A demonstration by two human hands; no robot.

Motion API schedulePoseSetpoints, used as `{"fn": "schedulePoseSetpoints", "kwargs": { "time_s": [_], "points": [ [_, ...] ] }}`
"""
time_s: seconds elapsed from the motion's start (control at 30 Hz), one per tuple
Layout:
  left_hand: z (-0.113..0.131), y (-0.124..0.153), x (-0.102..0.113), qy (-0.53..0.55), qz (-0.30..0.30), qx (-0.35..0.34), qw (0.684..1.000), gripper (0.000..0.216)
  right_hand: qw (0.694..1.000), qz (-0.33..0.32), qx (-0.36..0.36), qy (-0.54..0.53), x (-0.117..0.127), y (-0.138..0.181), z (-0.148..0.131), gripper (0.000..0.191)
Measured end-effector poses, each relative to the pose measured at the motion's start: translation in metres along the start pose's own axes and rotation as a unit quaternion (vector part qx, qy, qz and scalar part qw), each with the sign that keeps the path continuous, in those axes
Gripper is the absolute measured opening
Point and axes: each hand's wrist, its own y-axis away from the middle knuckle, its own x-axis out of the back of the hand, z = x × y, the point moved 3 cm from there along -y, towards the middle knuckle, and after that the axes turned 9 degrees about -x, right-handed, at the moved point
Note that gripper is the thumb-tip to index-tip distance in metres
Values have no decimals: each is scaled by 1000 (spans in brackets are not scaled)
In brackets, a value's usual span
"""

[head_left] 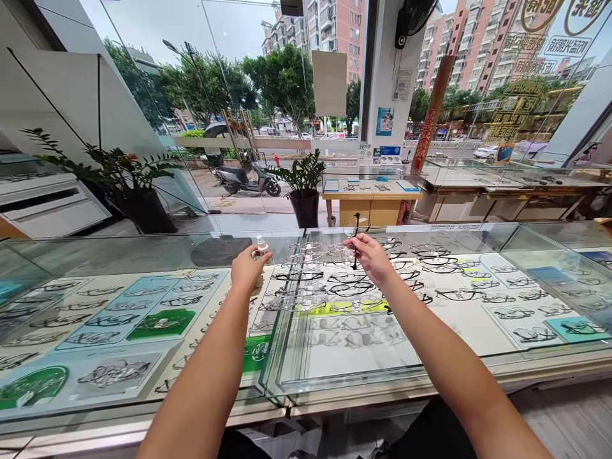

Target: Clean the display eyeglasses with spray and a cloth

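Clear glass tops the long display table (363, 387) as a person reaches across it with both bare forearms, the elbows low and spread. The left forearm (217, 354) climbs from the bottom of the view almost straight ahead, ending in the left grip (246, 268), thumb and fingers closed around a small bottle (261, 245) with a white cap. The bottle stands roughly upright near the table's far edge; whether its base touches the glass cannot be told. The right forearm (437, 338) slants in from the lower right, and the right grip (373, 258) pinches a pair of dark-framed eyeglasses (356, 223) between thumb and fingertips. Raised over the far side of the table, the pair is turned on end, thin rims and clear lenses rounded, a dark part running vertically.

Around the hands, spectacle frames (348, 278) run in rows, mostly thin and dark, some clear. A glossy yellow-green strip (342, 307) crosses below them, shadows falling on the pale surface beneath. To the left, more eyewear rests on smooth pale-blue panels (143, 285) and a bright green card (160, 323). Beyond the table, a leafy plant (302, 173) rises from a dark, tapered pot (305, 209).
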Motion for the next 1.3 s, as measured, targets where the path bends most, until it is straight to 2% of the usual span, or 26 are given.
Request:
{"fn": "schedulePoseSetpoints", "kwargs": {
  "time_s": [0.17,0.3,0.4,0.5,0.6,0.7,0.77,0.9,0.97,1.03,1.1,1.17,1.3],
  "points": [
    [4,3,1,12,-2,16,1000,56,1000,1,-2,-9,0,0,0,50],
    [7,3,5,25,33,55,998,58,1000,-1,-3,-21,0,0,0,51],
    [10,4,15,34,104,90,990,48,1000,-3,0,-27,1,0,-1,50],
    [19,8,33,47,222,104,968,29,999,-4,4,-31,2,0,-1,49],
    [35,14,54,88,315,65,943,26,999,-5,7,-37,3,-1,-2,47],
    [59,21,65,159,343,-5,926,23,999,-8,12,-43,4,-1,-4,46],
    [76,25,63,217,316,-51,922,22,999,-10,17,-49,5,-1,-6,44],
    [115,42,38,336,183,-124,915,36,998,-22,20,-60,3,2,-10,43],
    [135,57,22,433,95,-142,885,51,997,-34,20,-68,0,3,-11,42],
    [152,74,9,505,28,-129,853,59,995,-51,19,-83,-3,5,-11,41],
    [164,90,1,522,-6,-122,844,58,993,-70,16,-99,-6,7,-11,40],
    [172,101,-4,516,-30,-118,848,59,991,-83,14,-105,-9,10,-11,40],
    [177,109,-11,500,-84,-112,854,62,991,-96,9,-89,-16,16,-14,39]
  ]
}}
